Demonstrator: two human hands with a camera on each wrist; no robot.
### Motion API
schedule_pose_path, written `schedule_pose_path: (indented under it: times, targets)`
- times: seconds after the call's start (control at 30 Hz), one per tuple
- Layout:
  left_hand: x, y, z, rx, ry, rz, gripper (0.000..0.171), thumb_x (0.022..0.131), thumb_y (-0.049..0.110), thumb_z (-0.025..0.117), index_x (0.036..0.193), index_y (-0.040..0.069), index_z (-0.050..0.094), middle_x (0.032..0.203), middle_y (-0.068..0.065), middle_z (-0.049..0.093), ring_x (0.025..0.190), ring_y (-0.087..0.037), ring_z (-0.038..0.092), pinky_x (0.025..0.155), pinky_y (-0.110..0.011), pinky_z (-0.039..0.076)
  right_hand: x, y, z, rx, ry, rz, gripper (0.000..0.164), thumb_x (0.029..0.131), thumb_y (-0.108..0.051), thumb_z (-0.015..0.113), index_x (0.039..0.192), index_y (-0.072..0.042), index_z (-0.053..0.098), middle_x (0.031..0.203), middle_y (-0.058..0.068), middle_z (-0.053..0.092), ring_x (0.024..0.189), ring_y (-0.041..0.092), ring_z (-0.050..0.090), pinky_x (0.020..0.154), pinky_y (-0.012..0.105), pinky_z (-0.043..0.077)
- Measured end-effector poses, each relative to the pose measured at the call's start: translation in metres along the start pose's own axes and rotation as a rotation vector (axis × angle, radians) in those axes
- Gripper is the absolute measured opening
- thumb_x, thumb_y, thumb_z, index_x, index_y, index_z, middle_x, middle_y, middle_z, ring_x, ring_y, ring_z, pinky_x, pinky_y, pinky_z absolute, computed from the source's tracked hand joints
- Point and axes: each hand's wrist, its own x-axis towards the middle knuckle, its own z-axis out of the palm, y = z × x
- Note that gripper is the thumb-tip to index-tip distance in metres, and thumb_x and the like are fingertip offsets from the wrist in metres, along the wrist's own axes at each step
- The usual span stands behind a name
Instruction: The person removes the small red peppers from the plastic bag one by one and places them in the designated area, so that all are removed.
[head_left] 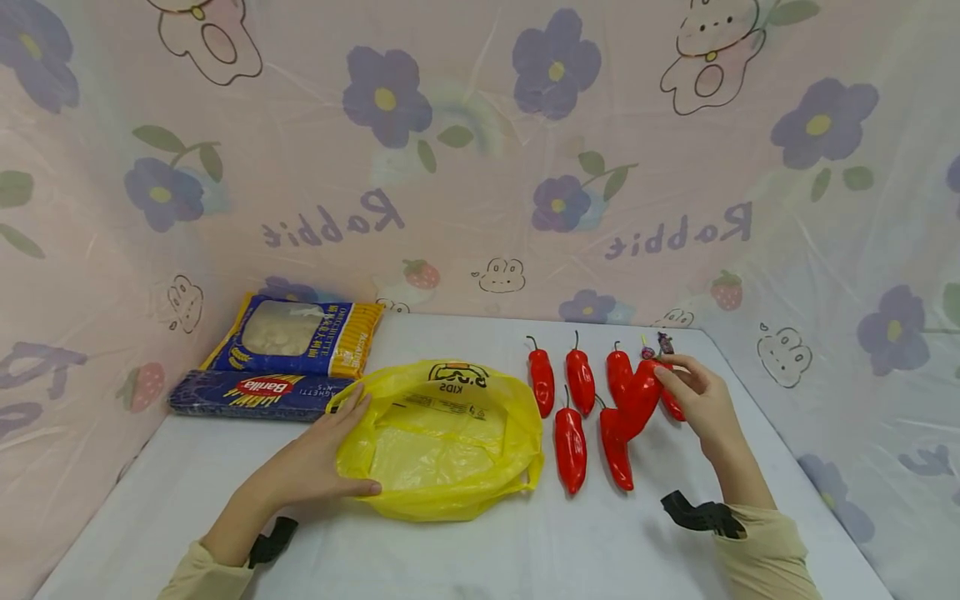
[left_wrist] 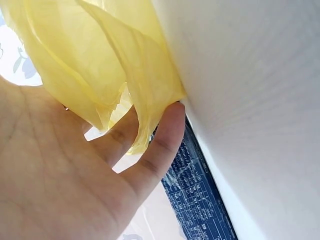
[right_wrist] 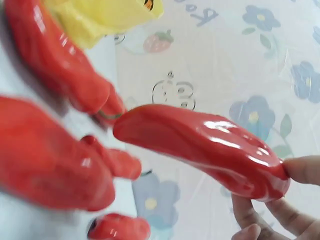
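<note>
A yellow plastic bag (head_left: 480,498) lies on the white table with its mouth spread wide. My left hand (head_left: 307,458) is at its left side, thumb on the near rim and fingers spread along the far rim. The left wrist view shows the yellow film (left_wrist: 135,65) draped against those fingers. My right hand (head_left: 708,408) pinches a red chili pepper (head_left: 639,402) by its stem end, tip slanting down to the left. Raised in the right wrist view, the held pepper (right_wrist: 210,147) has its stem hidden by the fingertips. Several red peppers (head_left: 571,450) lie between bag and right hand.
A blue Barilla spaghetti pack (head_left: 262,400) and a blue and yellow orecchiette pack (head_left: 292,337) lie behind my left hand. A lollipop (head_left: 647,350) and a dark wrapped candy (head_left: 664,342) lie at the back right. Patterned curtain (head_left: 465,192) encloses the back and sides.
</note>
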Motion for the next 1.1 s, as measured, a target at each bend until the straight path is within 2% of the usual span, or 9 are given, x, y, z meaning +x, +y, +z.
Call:
schedule_pose_path:
  times: [0.1,0.2,0.37,0.43,0.57,0.7,0.87,1.0,1.1]
  targets:
    - [0.0,-0.001,0.0,-0.001,-0.004,-0.005,0.127,0.077,0.071,0.083,0.17,0.009,0.021,0.179,-0.012,0.004,0.151,-0.063,0.026,0.113,-0.08,0.033,-0.001,0.01,-0.004,-0.007,-0.026,0.037,0.06,0.111,-0.045,0.05,0.155,-0.004,0.048,0.153,0.031,0.053,0.133,0.042,0.055,0.11,0.058,0.052]
    - [0.001,0.0,0.0,0.002,-0.008,-0.013,0.127,0.077,0.071,0.083,0.17,0.01,0.021,0.179,-0.011,0.004,0.151,-0.062,0.027,0.112,-0.08,0.034,-0.003,0.019,-0.009,-0.018,-0.064,0.08,0.063,0.112,-0.046,0.048,0.157,-0.003,0.045,0.153,0.033,0.051,0.132,0.046,0.055,0.111,0.067,0.048]
    - [0.001,0.001,-0.001,0.001,-0.016,-0.017,0.127,0.077,0.071,0.083,0.17,0.01,0.021,0.179,-0.012,0.004,0.151,-0.063,0.027,0.112,-0.08,0.033,-0.007,0.029,-0.015,-0.086,-0.122,0.155,0.067,0.112,-0.049,0.044,0.161,-0.003,0.041,0.151,0.034,0.052,0.124,0.039,0.056,0.103,0.056,0.051]
    - [0.001,0.002,-0.001,0.0,-0.015,-0.012,0.127,0.078,0.071,0.083,0.17,0.009,0.021,0.179,-0.013,0.004,0.151,-0.063,0.026,0.112,-0.081,0.033,-0.008,0.032,-0.016,-0.098,-0.146,0.177,0.069,0.112,-0.05,0.044,0.162,-0.004,0.04,0.153,0.034,0.049,0.129,0.043,0.052,0.106,0.058,0.05]
    - [0.001,0.002,-0.001,-0.001,-0.012,-0.011,0.127,0.078,0.07,0.083,0.17,0.009,0.021,0.179,-0.013,0.004,0.15,-0.064,0.027,0.112,-0.081,0.033,-0.01,0.039,-0.016,-0.116,-0.18,0.229,0.073,0.109,-0.055,0.048,0.159,-0.002,0.041,0.157,0.036,0.043,0.142,0.053,0.039,0.113,0.072,0.041]
    - [0.001,0.001,-0.001,0.002,-0.014,-0.015,0.127,0.078,0.071,0.083,0.17,0.009,0.021,0.179,-0.012,0.004,0.151,-0.063,0.027,0.113,-0.08,0.033,-0.008,0.047,-0.014,-0.135,-0.186,0.275,0.079,0.107,-0.059,0.051,0.156,0.003,0.043,0.157,0.037,0.042,0.145,0.055,0.035,0.114,0.075,0.037]
    - [0.001,-0.001,-0.001,0.005,-0.009,-0.008,0.127,0.078,0.071,0.083,0.17,0.009,0.022,0.179,-0.013,0.004,0.151,-0.062,0.027,0.112,-0.08,0.034,-0.005,0.06,-0.009,-0.147,-0.185,0.314,0.083,0.106,-0.06,0.052,0.156,0.005,0.044,0.155,0.036,0.042,0.139,0.051,0.04,0.112,0.069,0.044]
    - [0.001,-0.001,0.0,0.006,-0.003,-0.004,0.127,0.077,0.071,0.083,0.17,0.009,0.022,0.179,-0.013,0.005,0.151,-0.061,0.027,0.112,-0.079,0.035,-0.004,0.067,-0.007,-0.159,-0.192,0.332,0.085,0.105,-0.062,0.052,0.156,0.006,0.045,0.152,0.035,0.044,0.138,0.049,0.039,0.111,0.068,0.044]
    - [0.001,-0.001,0.0,0.004,0.001,0.0,0.127,0.077,0.07,0.083,0.17,0.008,0.022,0.179,-0.013,0.005,0.151,-0.061,0.027,0.113,-0.079,0.034,-0.003,0.068,-0.005,-0.171,-0.2,0.338,0.086,0.105,-0.062,0.051,0.154,0.008,0.045,0.136,0.031,0.053,0.129,0.044,0.042,0.101,0.06,0.049]
